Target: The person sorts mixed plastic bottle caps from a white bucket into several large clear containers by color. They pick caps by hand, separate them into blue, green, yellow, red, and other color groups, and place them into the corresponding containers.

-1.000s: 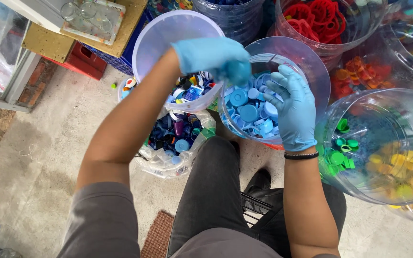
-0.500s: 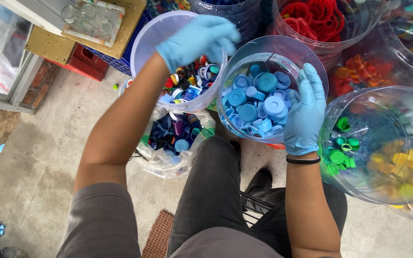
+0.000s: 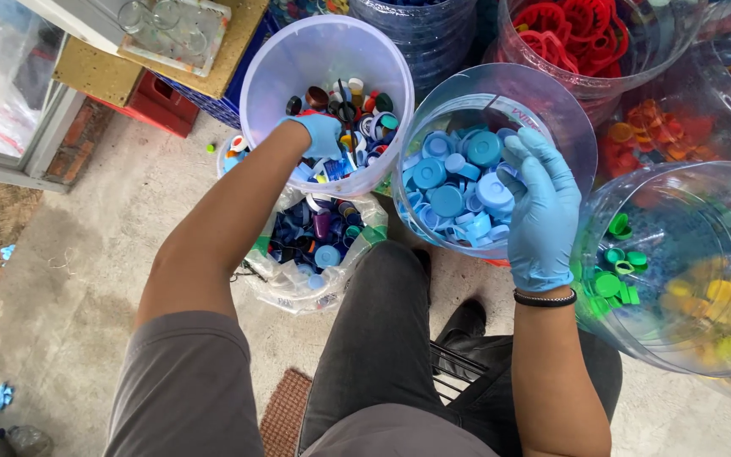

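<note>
Both my hands wear light blue gloves. My left hand [image 3: 321, 135] reaches down into a clear bucket [image 3: 272, 59] of mixed-colour bottle caps [image 3: 365, 118], fingers buried among the caps; I cannot see whether it grips one. My right hand [image 3: 541, 207] rests on the near right rim of a clear tub [image 3: 552, 101] filled with light blue caps [image 3: 454, 182], fingers spread over the caps and the rim. A black band circles my right wrist.
Below the bucket lies a clear bag of dark mixed caps [image 3: 315, 245]. A big clear jar with green and yellow caps [image 3: 678, 279] stands at right, a tub of red rings [image 3: 585, 30] behind, orange caps [image 3: 653, 127] beside it. A red crate [image 3: 158, 101] sits at left.
My left hand left the blue-cap tub, swung left over the bucket and dipped into the mixed caps. My right hand shifted from inside the tub to its right rim.
</note>
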